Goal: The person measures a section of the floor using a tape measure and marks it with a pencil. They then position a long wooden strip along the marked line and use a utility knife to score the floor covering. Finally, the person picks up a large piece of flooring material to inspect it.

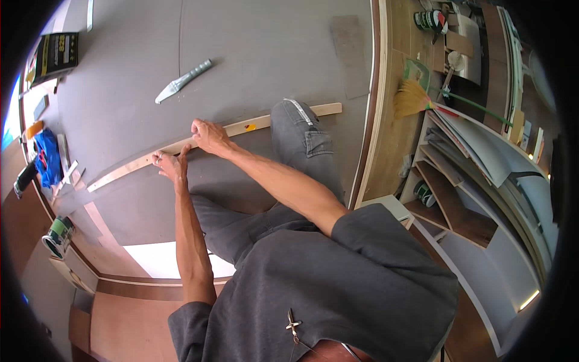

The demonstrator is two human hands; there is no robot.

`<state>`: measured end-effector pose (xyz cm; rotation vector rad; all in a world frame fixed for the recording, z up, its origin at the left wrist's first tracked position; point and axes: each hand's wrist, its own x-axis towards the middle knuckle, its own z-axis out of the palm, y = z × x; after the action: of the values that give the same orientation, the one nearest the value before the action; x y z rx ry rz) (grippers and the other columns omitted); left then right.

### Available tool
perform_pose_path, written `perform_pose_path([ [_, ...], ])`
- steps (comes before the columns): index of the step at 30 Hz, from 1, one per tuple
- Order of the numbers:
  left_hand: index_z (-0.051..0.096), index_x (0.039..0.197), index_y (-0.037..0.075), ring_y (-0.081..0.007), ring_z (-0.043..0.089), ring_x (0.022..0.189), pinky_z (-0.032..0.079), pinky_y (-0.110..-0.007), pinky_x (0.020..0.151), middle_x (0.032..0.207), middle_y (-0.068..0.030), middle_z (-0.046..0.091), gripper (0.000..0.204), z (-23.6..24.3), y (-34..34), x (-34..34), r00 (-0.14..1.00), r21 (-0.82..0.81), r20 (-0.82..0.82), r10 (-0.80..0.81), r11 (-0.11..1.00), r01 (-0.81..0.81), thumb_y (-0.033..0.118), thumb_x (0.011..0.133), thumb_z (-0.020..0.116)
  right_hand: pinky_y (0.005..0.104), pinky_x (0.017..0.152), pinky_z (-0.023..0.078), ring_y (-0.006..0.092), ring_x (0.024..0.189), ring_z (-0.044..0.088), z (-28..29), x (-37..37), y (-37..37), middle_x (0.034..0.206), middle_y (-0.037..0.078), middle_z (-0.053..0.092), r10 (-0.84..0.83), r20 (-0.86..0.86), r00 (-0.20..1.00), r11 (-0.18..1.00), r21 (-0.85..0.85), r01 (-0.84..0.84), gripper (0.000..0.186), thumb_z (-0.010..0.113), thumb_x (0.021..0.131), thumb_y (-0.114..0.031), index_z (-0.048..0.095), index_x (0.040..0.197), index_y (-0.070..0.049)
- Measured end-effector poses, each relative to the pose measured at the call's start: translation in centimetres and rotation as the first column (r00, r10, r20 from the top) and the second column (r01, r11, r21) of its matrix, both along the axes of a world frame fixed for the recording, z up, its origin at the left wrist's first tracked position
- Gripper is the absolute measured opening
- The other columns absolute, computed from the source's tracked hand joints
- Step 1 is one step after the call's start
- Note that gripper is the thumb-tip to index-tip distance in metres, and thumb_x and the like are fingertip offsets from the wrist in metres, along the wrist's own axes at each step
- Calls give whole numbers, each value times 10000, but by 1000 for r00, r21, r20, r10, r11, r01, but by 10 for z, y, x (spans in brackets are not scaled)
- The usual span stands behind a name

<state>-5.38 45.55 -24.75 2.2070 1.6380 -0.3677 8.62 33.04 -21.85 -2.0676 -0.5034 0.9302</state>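
Observation:
My left hand (172,163) grips a long, pale wooden strip (120,175), which runs diagonally over the grey surface. My right hand (208,136) is just right of it at the strip, its fingers curled closed; anything inside them is hidden. A small yellow object or mark (250,127) is on the strip farther right. Above my hands a long grey tool with a broad tapered end (184,81) lies on the surface. My right knee (289,123) rests over the strip near its right end.
A dark tin (54,54), a blue bundle (47,157) and a green-labelled can (57,235) sit along the left edge. At the right are a straw broom (410,96), leaning sheets (482,151) and shelving (446,205) beyond a wooden edge (365,169).

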Motion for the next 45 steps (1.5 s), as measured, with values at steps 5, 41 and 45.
perform_pose_path([
  [5, 346, 1496, -139, -428, 295, 1513, 295, -634, 1190, 1620, -297, 276, 1248, 5, 10, -2, 998, -37, -56, 35, 999, -37, 536, 637, 951, 458, 823, 555, 335, 901, 715, 54, 90, -76, 980, 149, 735, 10, 19, 1000, 998, 57, -11, 232, 643, 956, -252, 665, 1107, -79],
  [41, 186, 1554, -138, -482, 238, 1522, 426, -440, 1201, 1658, -302, 100, 1128, 46, 10, 29, 957, -132, 130, 260, 961, -243, 81, 724, 918, 479, 843, 465, 255, 1022, 590, -20, 216, 129, 1026, 18, 629, 835, 156, 528, 550, -269, -791, 342, 822, 827, -241, 627, 1095, -156],
  [45, 156, 1576, -105, -477, 216, 1529, 413, -433, 1217, 1661, -293, 90, 1078, 51, 14, 37, 945, -186, 114, 306, 941, -282, 77, 792, 874, 504, 892, 459, 294, 1099, 583, -12, 216, 135, 1085, 23, 631, 839, 54, 541, 527, -325, -785, 387, 852, 805, -234, 609, 1098, -167],
])
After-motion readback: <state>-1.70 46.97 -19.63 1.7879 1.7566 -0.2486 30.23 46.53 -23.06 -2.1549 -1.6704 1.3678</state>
